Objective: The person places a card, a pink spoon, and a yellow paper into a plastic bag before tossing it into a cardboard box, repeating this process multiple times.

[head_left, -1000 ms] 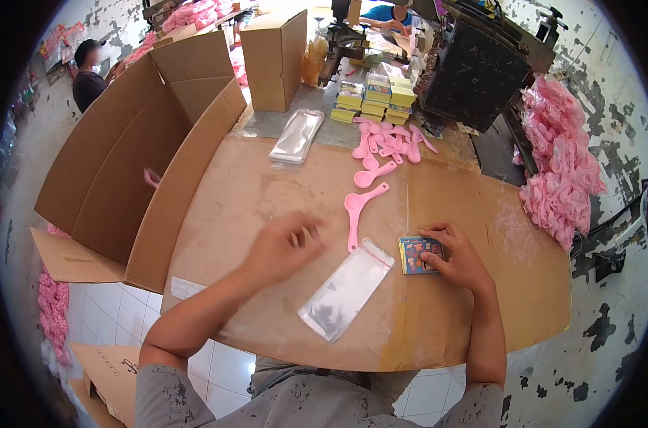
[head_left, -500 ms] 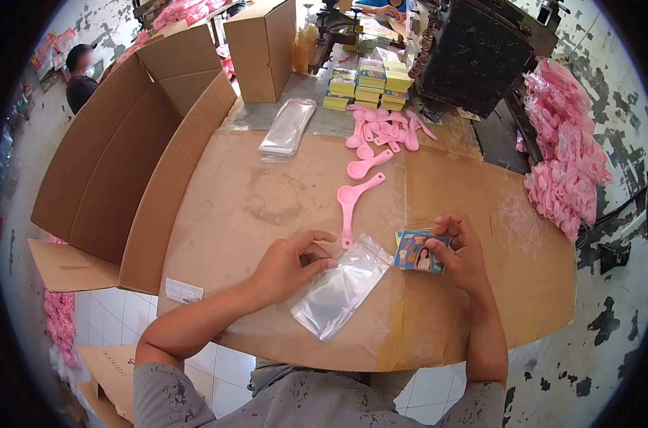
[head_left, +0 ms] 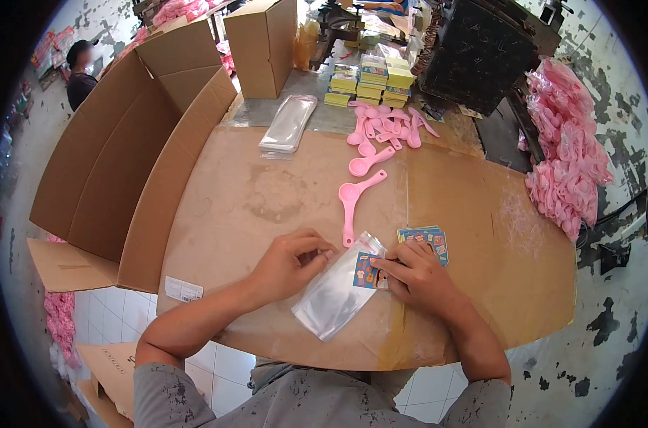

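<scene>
A clear plastic bag (head_left: 331,303) lies slantwise on the cardboard-covered table in front of me. My left hand (head_left: 292,262) is at its upper left edge, with thumb and fingertips pinched on the film. In my right hand (head_left: 417,274) is a blue printed card (head_left: 365,271), held over the upper right part of the bag; my fingers cover some of it. Behind that hand lies a small stack of similar cards (head_left: 438,242), partly hidden. Just beyond the bag, a pair of joined pink measuring spoons (head_left: 350,192) rests on the cardboard.
More pink spoons (head_left: 384,128) are heaped at the back, before stacks of cards (head_left: 370,78). A pile of clear bags (head_left: 288,125) lies back left. A large open carton (head_left: 153,171) stands left; bagged pink spoons (head_left: 566,171) hang right. Another person (head_left: 80,75) is far left.
My right hand has moved left with a card, from the card stack to over the plastic bag. The rest of the stack stays on the table. My left hand has barely moved.
</scene>
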`<action>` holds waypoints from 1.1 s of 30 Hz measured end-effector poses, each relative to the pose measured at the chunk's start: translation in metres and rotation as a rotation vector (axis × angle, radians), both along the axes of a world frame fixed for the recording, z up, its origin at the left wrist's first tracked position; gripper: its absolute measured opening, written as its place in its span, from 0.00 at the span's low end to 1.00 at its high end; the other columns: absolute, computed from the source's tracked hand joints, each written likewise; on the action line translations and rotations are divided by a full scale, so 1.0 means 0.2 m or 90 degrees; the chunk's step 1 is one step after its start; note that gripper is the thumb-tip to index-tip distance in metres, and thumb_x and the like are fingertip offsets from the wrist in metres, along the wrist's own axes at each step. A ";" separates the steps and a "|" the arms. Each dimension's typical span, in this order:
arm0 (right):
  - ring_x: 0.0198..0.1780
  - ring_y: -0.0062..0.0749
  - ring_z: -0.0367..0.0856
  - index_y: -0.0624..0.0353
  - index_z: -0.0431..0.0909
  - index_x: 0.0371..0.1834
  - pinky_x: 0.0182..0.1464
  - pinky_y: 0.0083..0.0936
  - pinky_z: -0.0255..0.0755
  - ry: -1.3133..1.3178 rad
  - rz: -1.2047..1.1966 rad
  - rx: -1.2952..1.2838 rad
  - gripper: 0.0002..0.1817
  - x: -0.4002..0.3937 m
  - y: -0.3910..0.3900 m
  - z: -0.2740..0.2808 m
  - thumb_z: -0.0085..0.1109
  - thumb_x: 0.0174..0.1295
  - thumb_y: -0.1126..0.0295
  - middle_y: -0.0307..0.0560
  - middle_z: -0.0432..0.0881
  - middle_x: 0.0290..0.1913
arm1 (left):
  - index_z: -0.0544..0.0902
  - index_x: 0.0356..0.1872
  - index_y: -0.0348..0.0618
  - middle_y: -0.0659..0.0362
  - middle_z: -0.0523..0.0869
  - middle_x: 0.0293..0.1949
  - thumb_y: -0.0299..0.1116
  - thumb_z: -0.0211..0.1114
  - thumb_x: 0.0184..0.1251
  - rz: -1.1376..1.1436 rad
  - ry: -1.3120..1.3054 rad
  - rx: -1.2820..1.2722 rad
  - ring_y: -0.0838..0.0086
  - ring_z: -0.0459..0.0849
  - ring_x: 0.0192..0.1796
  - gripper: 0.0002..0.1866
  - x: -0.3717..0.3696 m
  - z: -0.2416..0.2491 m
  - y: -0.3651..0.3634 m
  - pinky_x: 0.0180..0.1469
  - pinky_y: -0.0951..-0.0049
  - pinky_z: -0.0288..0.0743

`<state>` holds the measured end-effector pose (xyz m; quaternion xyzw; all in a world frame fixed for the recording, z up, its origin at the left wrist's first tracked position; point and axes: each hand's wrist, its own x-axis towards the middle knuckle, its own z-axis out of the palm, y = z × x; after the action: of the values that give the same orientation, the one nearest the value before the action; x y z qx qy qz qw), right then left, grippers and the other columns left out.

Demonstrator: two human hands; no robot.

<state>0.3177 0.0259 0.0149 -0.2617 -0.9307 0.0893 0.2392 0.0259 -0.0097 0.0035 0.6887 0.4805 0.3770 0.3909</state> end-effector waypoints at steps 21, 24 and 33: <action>0.48 0.30 0.87 0.59 0.87 0.59 0.51 0.24 0.78 0.434 -0.166 -0.402 0.18 -0.01 -0.02 0.00 0.69 0.65 0.80 0.48 0.86 0.47 | 0.86 0.51 0.29 0.51 0.93 0.44 0.29 0.66 0.80 -0.053 -0.294 -0.319 0.71 0.93 0.46 0.11 0.03 0.00 -0.02 0.52 0.72 0.86; 0.46 0.30 0.87 0.60 0.87 0.57 0.49 0.25 0.79 0.271 -0.145 -0.244 0.17 -0.02 -0.04 0.08 0.70 0.65 0.80 0.48 0.87 0.46 | 0.87 0.51 0.28 0.51 0.93 0.43 0.30 0.67 0.80 -0.052 -0.298 -0.305 0.73 0.93 0.46 0.12 0.04 -0.01 -0.03 0.52 0.73 0.87; 0.44 0.27 0.85 0.60 0.87 0.58 0.45 0.24 0.78 0.290 -0.112 -0.213 0.19 -0.06 -0.04 0.10 0.68 0.63 0.85 0.47 0.85 0.44 | 0.87 0.52 0.28 0.53 0.93 0.44 0.29 0.68 0.79 -0.034 -0.299 -0.289 0.75 0.92 0.47 0.12 0.05 0.02 -0.05 0.52 0.74 0.87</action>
<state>0.3065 0.0175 0.0340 -0.3502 -0.7994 0.2771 0.4020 0.0349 -0.0193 0.0077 0.4907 0.4307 0.3986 0.6441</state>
